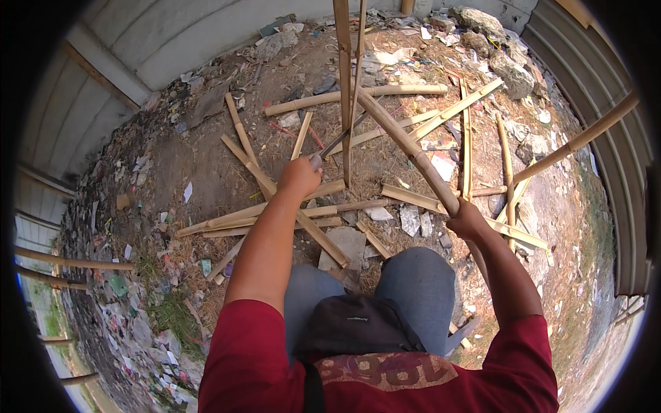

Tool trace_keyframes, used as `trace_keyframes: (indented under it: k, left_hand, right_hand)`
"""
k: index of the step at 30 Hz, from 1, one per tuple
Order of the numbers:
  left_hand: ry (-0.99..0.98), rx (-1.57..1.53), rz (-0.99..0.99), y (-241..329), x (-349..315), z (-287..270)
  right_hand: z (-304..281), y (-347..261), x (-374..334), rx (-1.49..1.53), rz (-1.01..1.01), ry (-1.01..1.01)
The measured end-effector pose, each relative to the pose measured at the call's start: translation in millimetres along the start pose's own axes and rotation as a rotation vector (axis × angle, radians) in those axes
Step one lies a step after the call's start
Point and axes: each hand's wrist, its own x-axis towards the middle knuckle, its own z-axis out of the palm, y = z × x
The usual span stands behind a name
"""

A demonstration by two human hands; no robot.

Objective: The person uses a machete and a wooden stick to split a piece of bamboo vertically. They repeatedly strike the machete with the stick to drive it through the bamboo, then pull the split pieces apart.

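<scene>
My left hand (pixel 299 177) is closed around the grey handle of a long knife (pixel 337 142). Its dark blade runs up and to the right, crossing a tall upright bamboo piece (pixel 345 76). That bamboo is parted into two strips toward the top, and they come together lower down. In my right hand (pixel 470 220), fingers wrapped round it, is a thick round bamboo pole (pixel 415 153). The pole slants up and left, its far end close to the upright strips. I cannot tell whether it touches the blade.
Several split bamboo pieces (pixel 261 180) lie crossed on the littered dirt ground, left and right of the upright one. A curved bamboo pole (pixel 406 90) lies behind. Broken concrete (pixel 510 74) sits at the back right. Pale walls (pixel 200 34) and a corrugated metal sheet (pixel 585 76) enclose the spot.
</scene>
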Motion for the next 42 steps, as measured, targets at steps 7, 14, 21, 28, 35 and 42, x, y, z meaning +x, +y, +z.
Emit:
trace_keyframes:
  k: [7,14,21,28,35,42]
  left_hand:
    - [-0.012,0.055,-0.047,-8.5,7.1,-0.6]
    - [0.003,-0.015,-0.111,-9.7,-7.1,-5.3]
    - [0.005,-0.011,-0.064,9.4,2.8,3.3]
    - [-0.023,0.062,-0.065,-14.3,17.8,12.6]
    - [-0.029,0.057,-0.049,-3.4,-0.7,0.2]
    - [-0.084,0.02,-0.048,6.9,11.7,7.0]
  right_hand:
    - [-48.5,-7.0,-9.8,0.027,-0.005,0.08]
    - [-123.7,-24.4,-35.0,0.526,-0.134,0.512]
    - [26.0,2.2,28.0,0.016,0.003,-0.031]
    - [-45.5,0.3,20.5,0.099,0.0,0.034]
    - [-122.4,-22.8,-6.5,0.474,-0.131,0.471]
    - [52.1,10.0,42.0,0.048,0.015,-0.035]
